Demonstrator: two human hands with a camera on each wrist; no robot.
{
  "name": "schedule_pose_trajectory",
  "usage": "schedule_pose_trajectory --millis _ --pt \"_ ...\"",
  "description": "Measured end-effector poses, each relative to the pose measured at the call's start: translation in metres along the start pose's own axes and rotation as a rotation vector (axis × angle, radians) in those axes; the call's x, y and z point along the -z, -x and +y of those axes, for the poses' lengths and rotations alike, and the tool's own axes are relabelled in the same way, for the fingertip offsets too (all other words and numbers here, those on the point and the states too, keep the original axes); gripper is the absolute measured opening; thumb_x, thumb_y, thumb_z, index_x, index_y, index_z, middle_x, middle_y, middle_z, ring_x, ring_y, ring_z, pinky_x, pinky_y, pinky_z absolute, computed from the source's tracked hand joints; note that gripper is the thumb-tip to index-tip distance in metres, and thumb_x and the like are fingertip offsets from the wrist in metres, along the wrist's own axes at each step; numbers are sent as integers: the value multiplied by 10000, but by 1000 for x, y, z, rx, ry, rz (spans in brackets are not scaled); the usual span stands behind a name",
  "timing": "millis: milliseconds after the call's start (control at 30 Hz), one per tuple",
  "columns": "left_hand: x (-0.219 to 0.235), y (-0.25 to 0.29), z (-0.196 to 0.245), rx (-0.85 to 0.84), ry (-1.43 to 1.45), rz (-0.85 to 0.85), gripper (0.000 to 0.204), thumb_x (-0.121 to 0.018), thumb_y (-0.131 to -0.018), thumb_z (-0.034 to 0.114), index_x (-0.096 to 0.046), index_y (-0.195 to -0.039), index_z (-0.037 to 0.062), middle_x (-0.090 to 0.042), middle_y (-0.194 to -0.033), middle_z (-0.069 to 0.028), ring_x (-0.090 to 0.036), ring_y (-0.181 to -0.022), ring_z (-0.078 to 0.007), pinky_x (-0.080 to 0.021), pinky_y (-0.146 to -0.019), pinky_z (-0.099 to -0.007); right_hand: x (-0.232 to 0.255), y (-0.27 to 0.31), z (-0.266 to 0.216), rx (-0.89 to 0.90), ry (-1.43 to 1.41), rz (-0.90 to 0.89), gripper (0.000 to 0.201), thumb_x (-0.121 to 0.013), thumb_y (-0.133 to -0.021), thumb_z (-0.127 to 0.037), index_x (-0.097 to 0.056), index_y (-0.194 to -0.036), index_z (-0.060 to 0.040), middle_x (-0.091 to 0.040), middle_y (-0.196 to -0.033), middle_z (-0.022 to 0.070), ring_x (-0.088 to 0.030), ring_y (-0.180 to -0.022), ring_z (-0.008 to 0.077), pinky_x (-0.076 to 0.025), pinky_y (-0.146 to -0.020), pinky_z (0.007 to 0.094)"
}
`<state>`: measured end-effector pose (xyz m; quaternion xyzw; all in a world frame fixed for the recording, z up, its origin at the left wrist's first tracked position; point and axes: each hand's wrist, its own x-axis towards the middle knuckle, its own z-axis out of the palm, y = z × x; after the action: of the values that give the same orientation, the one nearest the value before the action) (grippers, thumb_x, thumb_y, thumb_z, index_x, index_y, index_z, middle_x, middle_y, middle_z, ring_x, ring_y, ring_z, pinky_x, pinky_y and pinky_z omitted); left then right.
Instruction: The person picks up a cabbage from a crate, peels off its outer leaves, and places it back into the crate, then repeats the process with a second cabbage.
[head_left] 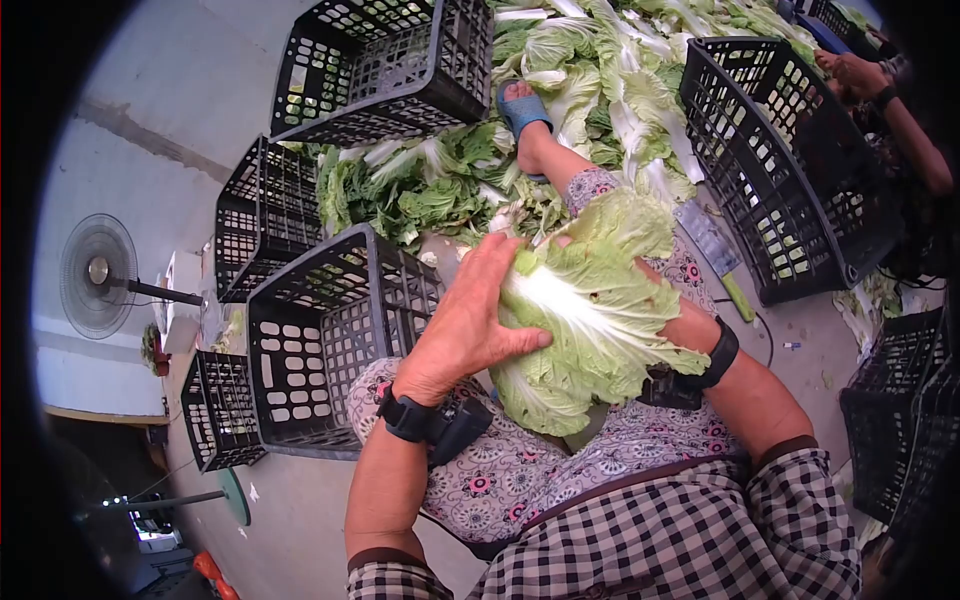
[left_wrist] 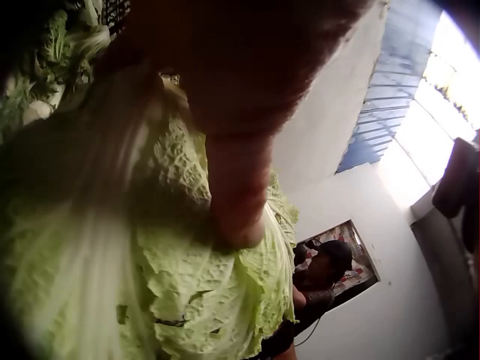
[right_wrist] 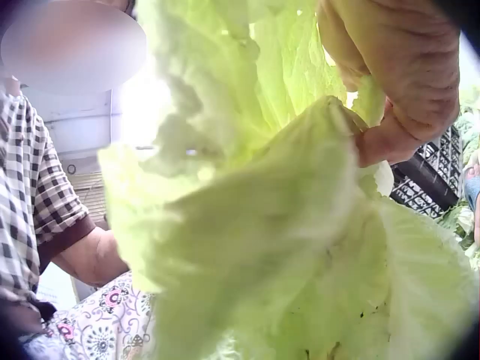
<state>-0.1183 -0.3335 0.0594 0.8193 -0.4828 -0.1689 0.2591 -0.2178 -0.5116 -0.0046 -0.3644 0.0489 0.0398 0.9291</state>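
A leafy cabbage head (head_left: pixel 585 320) with a broad white rib is held above the lap. My left hand (head_left: pixel 478 315) grips its left side, the thumb lying across the leaves; in the left wrist view that thumb (left_wrist: pixel 240 187) presses on the crinkled leaf (left_wrist: pixel 202 292). Behind the cabbage, my right hand is mostly hidden in the head view, only its wrist side (head_left: pixel 675 310) showing. In the right wrist view the right hand (right_wrist: pixel 397 75) has its fingers curled and pinches a pale leaf (right_wrist: pixel 300 210).
Black crates (head_left: pixel 325 340) stand at the left, and another crate (head_left: pixel 770 180) at the right. A cleaver (head_left: pixel 710 240) with a green handle lies beside it. Loose leaves (head_left: pixel 430 190) cover the floor ahead. Another person's arm (head_left: pixel 915 140) is at the upper right.
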Motion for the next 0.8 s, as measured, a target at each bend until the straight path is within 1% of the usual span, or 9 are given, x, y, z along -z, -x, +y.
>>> schedule_pose_trajectory --millis 100,133,167,267,467,567,667,767,800 --pt "5 2 -5 62 62 -30 764 -741 -651 188 -389 -1311 34 -375 -1374 -237 -335 -1309 -358 -296 -1072 -379 -14 1 -12 -154 12 143 296 -595 -905 -311 -584 -1052 -54 -613 -955 25 -600 -810 92 -506 -682 238" --pt "8 2 -5 82 93 -45 726 -720 -657 158 -403 -1298 39 -386 -1370 -228 -347 -1304 -349 -303 -1068 -371 -14 0 -10 -103 79 157 330 -604 -892 -357 -600 -999 -45 -623 -884 21 -605 -746 91 -505 -632 237" --pt "9 2 -5 101 124 -60 689 -699 -663 128 -416 -1286 43 -398 -1365 -219 -360 -1299 -340 -309 -1064 -363 -15 0 -12 -91 116 159 341 -598 -894 -362 -598 -1004 -39 -623 -891 25 -606 -750 93 -506 -633 241" --pt "8 4 1 87 84 87 681 -694 -674 119 -423 -1298 96 -422 -1378 -158 -409 -1278 -324 -401 -975 -358 -18 4 -18 -46 157 169 371 -582 -899 -375 -593 -1018 -24 -625 -909 38 -610 -761 103 -509 -638 250" --pt "8 5 -2 -90 6 28 916 -802 -618 318 -338 -1375 93 -266 -1457 -203 -257 -1359 -344 -285 -1076 -417 9 -11 -11 -28 -106 160 424 -557 -907 -400 -578 -1072 -11 -624 -947 65 -615 -785 134 -508 -682 245" --pt "2 4 7 -163 63 42 998 -827 -574 320 -307 -1379 42 -303 -1412 -237 -283 -1321 -384 -251 -1096 -406 10 -9 -12 24 -87 272 446 -554 -905 -413 -560 -1101 -12 -617 -977 69 -610 -812 135 -505 -697 254" --pt "-3 -1 6 -157 33 102 951 -814 -604 320 -326 -1369 38 -316 -1398 -238 -285 -1311 -388 -257 -1089 -414 0 -9 -14 19 -7 330 468 -553 -901 -428 -547 -1120 -14 -608 -1007 73 -604 -830 137 -506 -707 273" --pt "2 0 4 -82 -27 27 859 -786 -652 288 -358 -1353 36 -370 -1365 -221 -327 -1290 -376 -282 -1076 -407 -19 -3 -26 -14 171 425 476 -547 -902 -434 -541 -1128 -15 -605 -1013 78 -607 -833 146 -506 -718 285" --pt "2 1 4 -77 -6 41 821 -777 -666 281 -375 -1338 34 -411 -1328 -217 -371 -1256 -367 -310 -1053 -402 -15 -5 -24 -5 127 405 478 -546 -903 -434 -539 -1132 -15 -606 -1014 80 -609 -837 148 -506 -720 287"
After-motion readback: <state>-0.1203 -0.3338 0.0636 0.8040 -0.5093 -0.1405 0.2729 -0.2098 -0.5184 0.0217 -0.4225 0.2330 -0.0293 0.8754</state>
